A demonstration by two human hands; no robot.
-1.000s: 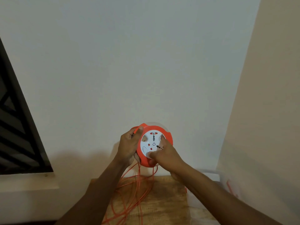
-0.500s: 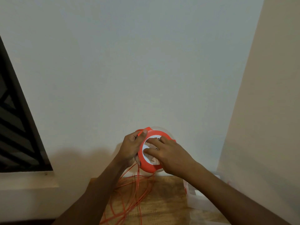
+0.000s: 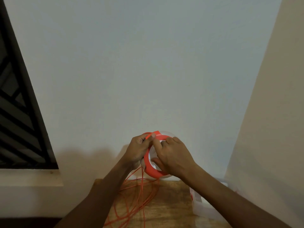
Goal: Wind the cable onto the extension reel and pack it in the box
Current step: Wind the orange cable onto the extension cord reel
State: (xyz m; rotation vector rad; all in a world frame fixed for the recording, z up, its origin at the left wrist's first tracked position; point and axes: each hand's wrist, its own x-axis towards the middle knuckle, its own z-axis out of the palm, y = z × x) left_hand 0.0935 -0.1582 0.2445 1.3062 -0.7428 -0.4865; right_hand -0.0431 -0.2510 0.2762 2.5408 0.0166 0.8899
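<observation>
An orange extension reel (image 3: 150,170) with a white socket face is held up in front of the wall, above the wooden table (image 3: 171,199). My left hand (image 3: 138,150) grips its left rim, thumb on the orange top tab. My right hand (image 3: 172,157) lies over the white face, fingers pressed on it, hiding most of the sockets. Orange cable (image 3: 139,198) hangs from the reel's underside in loose loops onto the table. A clear plastic box (image 3: 202,206) lies on the table at the right, partly behind my right forearm.
A plain wall rises straight ahead, and a second wall closes in on the right. A dark window grille (image 3: 18,122) with a sill stands at the left. The table's left edge is near my left forearm.
My right hand has swung clockwise over the reel's face, from its lower right edge to covering it. The reel tilted more edge-on. The view dropped a little, showing more of the box.
</observation>
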